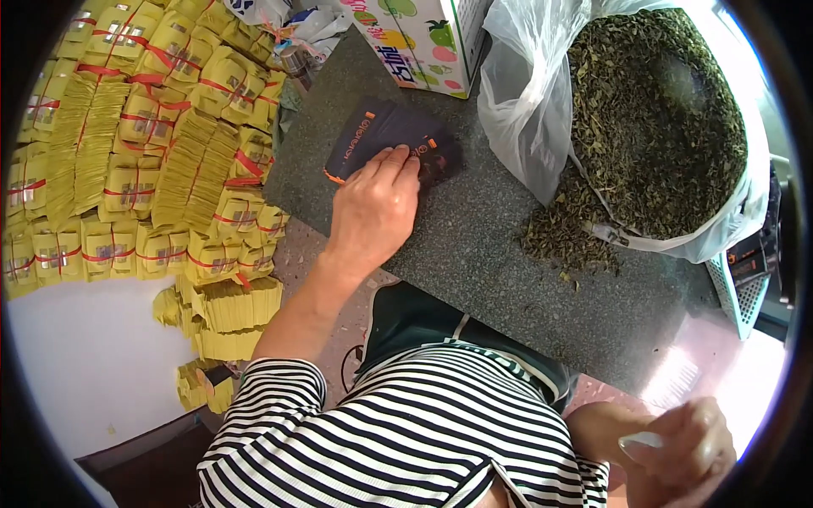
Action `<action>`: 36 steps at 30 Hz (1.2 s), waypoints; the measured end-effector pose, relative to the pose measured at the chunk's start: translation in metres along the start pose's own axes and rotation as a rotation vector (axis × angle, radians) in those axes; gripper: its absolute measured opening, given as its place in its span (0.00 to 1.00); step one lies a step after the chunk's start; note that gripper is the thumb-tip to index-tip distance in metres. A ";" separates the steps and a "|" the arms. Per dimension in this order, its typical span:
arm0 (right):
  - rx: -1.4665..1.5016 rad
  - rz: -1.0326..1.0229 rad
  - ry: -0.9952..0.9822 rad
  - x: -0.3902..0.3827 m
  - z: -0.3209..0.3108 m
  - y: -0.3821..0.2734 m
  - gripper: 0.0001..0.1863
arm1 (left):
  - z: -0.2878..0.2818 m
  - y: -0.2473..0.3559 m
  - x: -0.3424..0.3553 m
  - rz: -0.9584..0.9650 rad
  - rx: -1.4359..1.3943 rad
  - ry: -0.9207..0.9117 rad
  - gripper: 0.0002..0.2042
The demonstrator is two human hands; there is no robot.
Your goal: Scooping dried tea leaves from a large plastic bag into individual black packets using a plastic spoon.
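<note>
My left hand (377, 199) rests on a small pile of dark packets (357, 144) with orange markings on the grey speckled worktop (466, 254), its fingers together and bent over them. At the lower right, beside my body, my right hand (690, 449) is closed round a small pale, shiny thing (637, 444), too indistinct to name. On the right of the worktop stands a large open plastic bag (525, 110) full of dried leaves (656, 135). Some loose leaves (559, 237) lie spilled beside it.
Stacks of yellow packets (135, 169) bound with red bands fill the left side. A printed carton (415, 42) stands at the back, near a metal cylinder (295, 63) and crumpled plastic. A pale perforated basket (730, 296) sits at the right edge, beside dark items.
</note>
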State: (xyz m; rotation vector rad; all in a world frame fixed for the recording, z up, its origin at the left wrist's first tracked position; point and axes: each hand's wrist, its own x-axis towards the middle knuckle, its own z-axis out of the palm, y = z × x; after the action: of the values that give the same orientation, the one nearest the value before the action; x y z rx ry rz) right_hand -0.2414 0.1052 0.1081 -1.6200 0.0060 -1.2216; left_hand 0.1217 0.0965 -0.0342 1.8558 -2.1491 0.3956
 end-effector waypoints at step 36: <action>-0.381 0.829 0.378 -0.055 0.008 0.117 0.12 | -0.005 0.123 0.045 -0.048 -1.501 -0.144 0.13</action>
State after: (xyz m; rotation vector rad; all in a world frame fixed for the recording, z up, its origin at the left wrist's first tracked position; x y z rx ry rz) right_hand -0.1993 0.0887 -0.0138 -1.4237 1.0943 -0.8605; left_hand -0.0060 0.0743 -0.0153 0.9683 -1.5278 -1.0961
